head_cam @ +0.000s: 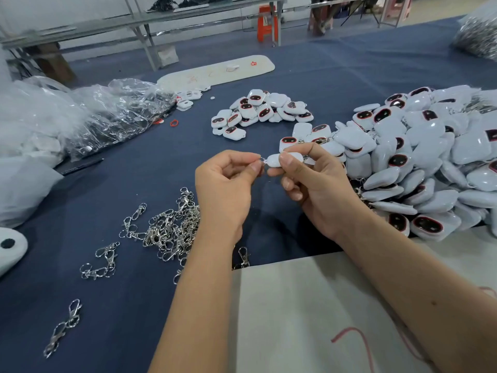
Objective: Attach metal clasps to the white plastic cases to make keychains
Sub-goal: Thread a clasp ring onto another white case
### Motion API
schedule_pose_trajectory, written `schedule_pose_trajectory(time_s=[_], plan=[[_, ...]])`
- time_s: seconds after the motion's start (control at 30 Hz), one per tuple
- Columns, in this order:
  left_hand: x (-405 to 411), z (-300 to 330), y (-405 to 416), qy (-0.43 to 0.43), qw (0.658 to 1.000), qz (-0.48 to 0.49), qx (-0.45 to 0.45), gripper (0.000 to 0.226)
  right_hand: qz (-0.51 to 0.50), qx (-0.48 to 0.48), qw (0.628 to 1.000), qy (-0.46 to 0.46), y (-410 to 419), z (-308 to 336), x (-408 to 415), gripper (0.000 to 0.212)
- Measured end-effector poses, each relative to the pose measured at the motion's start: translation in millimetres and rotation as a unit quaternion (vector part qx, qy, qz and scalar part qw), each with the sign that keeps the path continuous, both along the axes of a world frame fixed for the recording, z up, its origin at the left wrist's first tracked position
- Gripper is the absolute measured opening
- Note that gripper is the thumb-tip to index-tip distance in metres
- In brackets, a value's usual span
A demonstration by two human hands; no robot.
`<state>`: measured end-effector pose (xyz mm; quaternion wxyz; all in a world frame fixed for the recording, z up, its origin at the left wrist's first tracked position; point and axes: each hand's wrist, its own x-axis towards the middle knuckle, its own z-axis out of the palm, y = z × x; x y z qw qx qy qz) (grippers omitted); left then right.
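A white plastic case [277,159] is being pinched between thumb and fingers of the right hand [312,184], held up above the blue surface [134,305], while a small metal ring [262,159] at its left end is being pinched by the left hand [228,184]. Loose metal clasps [166,230] are being left heaped below the left hand, and finished cases [430,162] are being kept piled at the right.
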<state>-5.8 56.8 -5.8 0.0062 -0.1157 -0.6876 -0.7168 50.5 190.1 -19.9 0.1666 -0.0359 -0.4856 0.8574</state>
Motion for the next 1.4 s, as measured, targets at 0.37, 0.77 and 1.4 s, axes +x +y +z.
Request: schedule_pose_trajectory(time_s=[0.37, 0.77, 1.4], plan=[[-2, 0, -11, 0.172, 0.958, -0.034, -0.225, 0.023, -0.035, 0.049, 0.997, -0.039, 0, -3, -2, 0.041], [3, 6, 0, -0.189, 0.969, -0.078, 0.139, 0.012, 0.011, 0.032, 0.999, 0.024, 0, -4, -2, 0.036], [-1, -5, -3, 0.275, 0.919, 0.047, -0.277, 0.018, -0.012, 0.077, 0.997, 0.007, 1, -7, -3, 0.027]])
